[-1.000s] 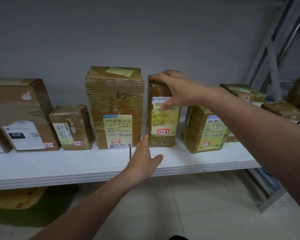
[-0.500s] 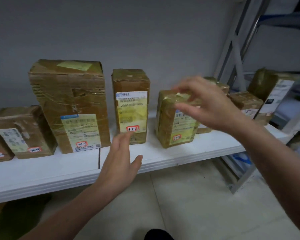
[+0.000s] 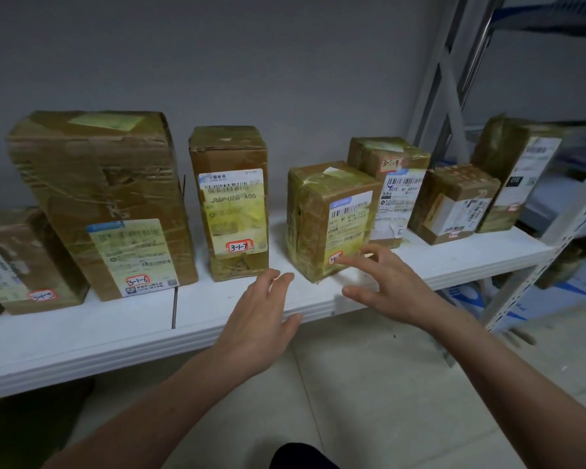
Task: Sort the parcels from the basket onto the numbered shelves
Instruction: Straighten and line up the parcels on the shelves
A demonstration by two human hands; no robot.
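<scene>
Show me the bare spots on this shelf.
Bare shelf along the front edge, widest before parcels 3-1-6 and 3-1-7. A gap separates 3-1-7 from the parcel at the right hand. Right of that, the boxes stand crowded.

I count seven parcels (image 3: 230, 201) standing on one white shelf (image 3: 217, 313), perhaps an eighth cut off at the far left edge. Two bare hands (image 3: 261, 319) show, and one metal rack upright (image 3: 437, 96).
</scene>
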